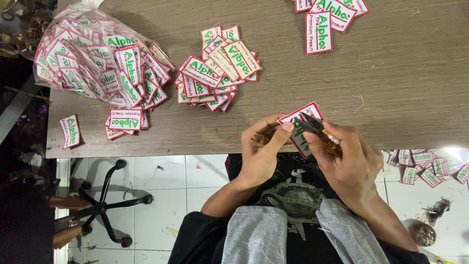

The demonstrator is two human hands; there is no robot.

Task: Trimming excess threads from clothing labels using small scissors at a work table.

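Where the wood-grain tabletop (293,88) begins at far left, a clear plastic bag (73,54) bulges with rectangular embroidered patches, white cloth, red stitched borders, green lettering. One stray patch (70,131) lies alone near the table's left corner. A small spill of patches (126,120) sits just below the bag. Next, a loose heap of patches (215,68) fans out mid-table, overlapping, well apart from the front edge; bare wood between heap and hands. Left hand (261,146) pinches a single patch (299,124) by its lower edge, thumb on top, at the table's front edge. Right hand (349,161) grips small thread snips (317,129), dark blades touching the patch's face, yellowish handle in the palm. Top right, another patch stack (327,19) runs off frame. Far right, below the table edge, patches on the tiled floor (425,164) lie scattered.
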